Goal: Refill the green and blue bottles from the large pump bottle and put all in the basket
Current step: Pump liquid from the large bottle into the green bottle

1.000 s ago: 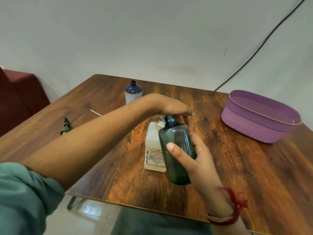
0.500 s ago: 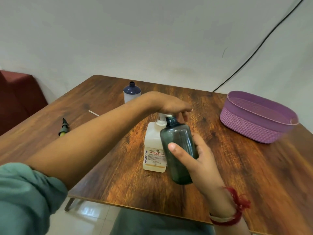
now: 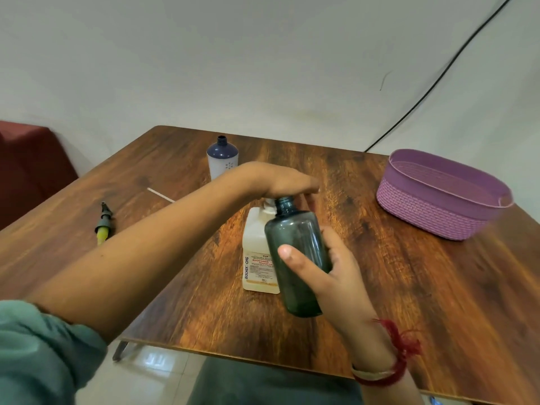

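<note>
My right hand (image 3: 333, 276) grips the dark green bottle (image 3: 298, 252), capless and tilted, its open neck held up against the nozzle of the large white pump bottle (image 3: 257, 258) standing mid-table. My left hand (image 3: 280, 179) lies flat on top of the pump head, which it hides. The blue and white bottle (image 3: 222, 159), also capless, stands upright farther back. The purple basket (image 3: 438, 200) sits at the right with nothing visible inside.
A green-yellow spray cap (image 3: 103, 223) with its thin white tube (image 3: 160, 195) lies on the wooden table (image 3: 409, 287) at the left. A black cable (image 3: 438, 80) runs down the wall behind. A dark red seat (image 3: 29, 159) stands at far left.
My left hand has sunk a little lower on the pump head and the green bottle tilted slightly more toward the nozzle. The other objects stay put.
</note>
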Demonstrator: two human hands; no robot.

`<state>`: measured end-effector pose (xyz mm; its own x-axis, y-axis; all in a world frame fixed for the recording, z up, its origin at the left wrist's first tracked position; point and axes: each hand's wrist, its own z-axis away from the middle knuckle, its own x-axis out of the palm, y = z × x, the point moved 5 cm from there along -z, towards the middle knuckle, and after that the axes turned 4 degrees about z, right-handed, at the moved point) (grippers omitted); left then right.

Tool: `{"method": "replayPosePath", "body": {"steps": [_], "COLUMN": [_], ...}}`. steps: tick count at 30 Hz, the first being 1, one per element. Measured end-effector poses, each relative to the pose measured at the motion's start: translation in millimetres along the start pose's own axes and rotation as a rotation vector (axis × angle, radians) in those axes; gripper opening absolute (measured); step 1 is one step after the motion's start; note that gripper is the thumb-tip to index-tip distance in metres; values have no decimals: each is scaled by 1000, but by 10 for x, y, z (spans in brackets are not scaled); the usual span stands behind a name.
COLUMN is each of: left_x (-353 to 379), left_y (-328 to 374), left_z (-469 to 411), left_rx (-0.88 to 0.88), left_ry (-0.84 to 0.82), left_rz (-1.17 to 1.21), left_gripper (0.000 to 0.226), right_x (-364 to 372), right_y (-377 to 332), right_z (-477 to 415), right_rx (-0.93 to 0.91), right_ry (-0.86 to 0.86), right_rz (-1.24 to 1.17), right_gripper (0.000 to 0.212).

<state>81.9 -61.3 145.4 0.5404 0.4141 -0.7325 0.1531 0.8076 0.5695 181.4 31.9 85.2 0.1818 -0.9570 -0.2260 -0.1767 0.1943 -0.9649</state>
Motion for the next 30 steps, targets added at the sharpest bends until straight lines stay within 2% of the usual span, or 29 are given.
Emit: {"method": "replayPosePath", "body": {"steps": [6, 12, 19, 26, 28, 30], "left_x": [-56, -11, -65, 13, 7, -10], "left_y": [111, 40, 131, 19, 22, 75], "left_z": [41, 33, 69, 24, 10, 24], "left_rx": [31, 8, 18, 24, 15, 12], "left_ry": [-23, 39, -40, 65, 90, 34], "left_rz": [-68, 64, -57, 146, 96, 4], "left_gripper": [55, 48, 55, 48, 47, 52], "right_x": [-25, 1, -61, -26, -15, -28], "right_y": [-44, -9, -58, -9, 6, -8], "right_z": [6, -3, -3, 4, 23, 23], "right_rx": [-2, 2, -17, -5, 3, 4], "right_ry": [0, 1, -5, -11, -8, -8], "right_rz": [1, 4, 18, 22, 2, 7], "right_gripper": [54, 53, 55, 53, 51, 51]}}
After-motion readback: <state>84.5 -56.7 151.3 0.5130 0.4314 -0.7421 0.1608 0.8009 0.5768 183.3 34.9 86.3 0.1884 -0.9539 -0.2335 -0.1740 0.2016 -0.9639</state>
